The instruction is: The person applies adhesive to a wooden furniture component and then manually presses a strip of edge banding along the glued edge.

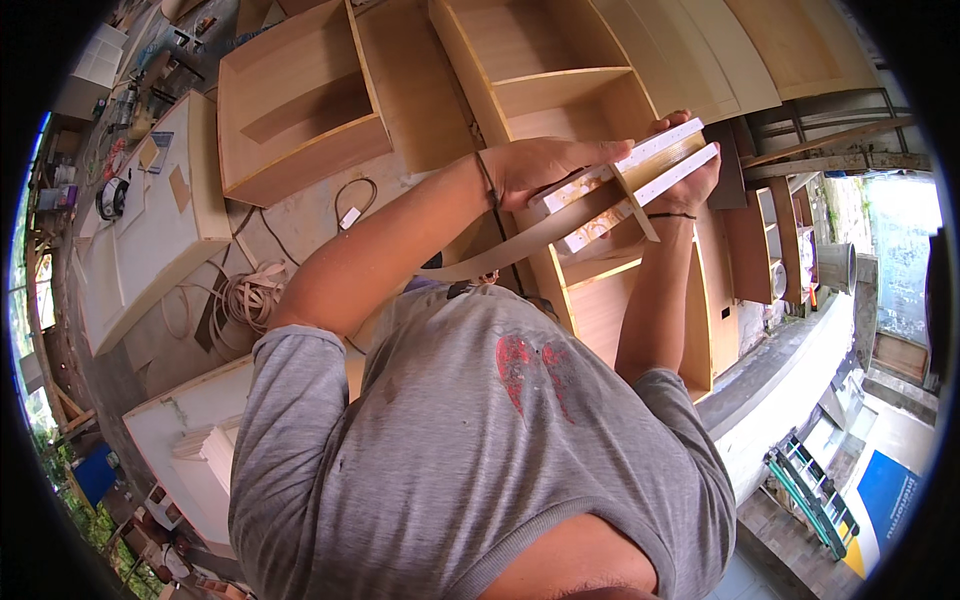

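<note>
In front of my chest I hold a small piece made of two parallel boards (pixel 678 172) with white edges, brownish smears at one end and a wood-toned gap between. My left hand (pixel 550 168) grips its left end from above, thumb along the upper board. My right hand (pixel 697 182) is wrapped round the right end, its fingers partly hidden behind the boards. Across the piece lies a short, thin beige strip (pixel 636 203). A longer flat strip (pixel 520 243) curves from the piece down and left toward my shirt.
Open wooden cabinet carcasses (pixel 300 100) and a tall shelved cabinet (pixel 560 95) lie ahead. A coil of beige banding (pixel 245 300) rests on the left near a cable (pixel 355 200). A white-topped bench (pixel 130 230) holds a tape roll (pixel 112 198). A green ladder (pixel 808 500) is at lower right.
</note>
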The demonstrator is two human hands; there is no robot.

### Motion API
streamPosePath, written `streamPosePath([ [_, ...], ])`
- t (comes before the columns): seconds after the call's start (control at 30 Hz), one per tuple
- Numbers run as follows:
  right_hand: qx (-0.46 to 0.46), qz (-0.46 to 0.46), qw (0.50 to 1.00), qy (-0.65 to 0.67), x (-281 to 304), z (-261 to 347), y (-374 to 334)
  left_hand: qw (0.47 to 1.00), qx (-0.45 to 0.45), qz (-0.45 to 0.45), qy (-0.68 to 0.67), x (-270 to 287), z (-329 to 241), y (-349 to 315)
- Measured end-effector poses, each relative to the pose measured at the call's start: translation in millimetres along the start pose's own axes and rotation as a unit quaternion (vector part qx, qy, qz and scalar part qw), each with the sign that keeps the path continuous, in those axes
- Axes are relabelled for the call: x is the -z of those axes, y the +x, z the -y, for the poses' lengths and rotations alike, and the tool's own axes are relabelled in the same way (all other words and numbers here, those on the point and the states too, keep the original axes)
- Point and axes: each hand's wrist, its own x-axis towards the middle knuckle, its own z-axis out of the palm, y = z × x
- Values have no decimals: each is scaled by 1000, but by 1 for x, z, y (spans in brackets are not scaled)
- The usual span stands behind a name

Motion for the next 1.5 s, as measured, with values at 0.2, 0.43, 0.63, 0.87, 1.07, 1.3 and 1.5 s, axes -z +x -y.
streamPosePath([
  [0.2,-7,10,999,31,-12,-18,-15,989,37,-62,129,-5,7,-3],
  [0.43,27,72,996,48,-4,-7,-16,965,11,-89,247,-9,22,-7],
  [0.63,40,77,995,53,-15,-8,-29,943,-42,-114,309,-8,36,-16],
  [0.87,52,118,990,51,-22,-2,-47,937,-116,-118,307,-32,56,-24],
  [1.07,58,94,994,-1,-23,-2,-52,951,-106,-114,269,-33,67,-23],
  [1.3,-53,-153,948,-274,49,-42,-45,952,1,-248,180,20,98,-24],
  [1.5,-183,-284,924,-178,181,-89,-157,924,4,-340,175,52,126,-33],
])
